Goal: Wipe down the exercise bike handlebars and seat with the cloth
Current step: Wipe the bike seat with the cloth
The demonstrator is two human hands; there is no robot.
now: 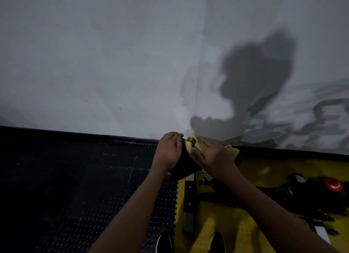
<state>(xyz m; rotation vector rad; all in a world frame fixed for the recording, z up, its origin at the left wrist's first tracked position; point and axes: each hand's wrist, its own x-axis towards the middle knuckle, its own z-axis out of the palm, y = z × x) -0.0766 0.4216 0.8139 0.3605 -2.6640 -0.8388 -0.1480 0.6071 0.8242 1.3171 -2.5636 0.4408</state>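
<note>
The black bike seat (184,164) sits at the middle of the view, mostly covered by both hands. My left hand (168,150) grips the seat's left side, fingers curled over its top edge. A yellow cloth (231,150) lies draped over the seat's far end. My right hand (213,156) presses the cloth against the seat, its fingers wrapped into the fabric. The handlebars are not in view.
The bike's black frame (245,194) runs right, ending near a red knob (333,184). Yellow floor mat (264,169) lies under it, black studded mat (94,186) to the left. A grey wall (113,64) stands close behind. My two shoes (164,241) show at the bottom.
</note>
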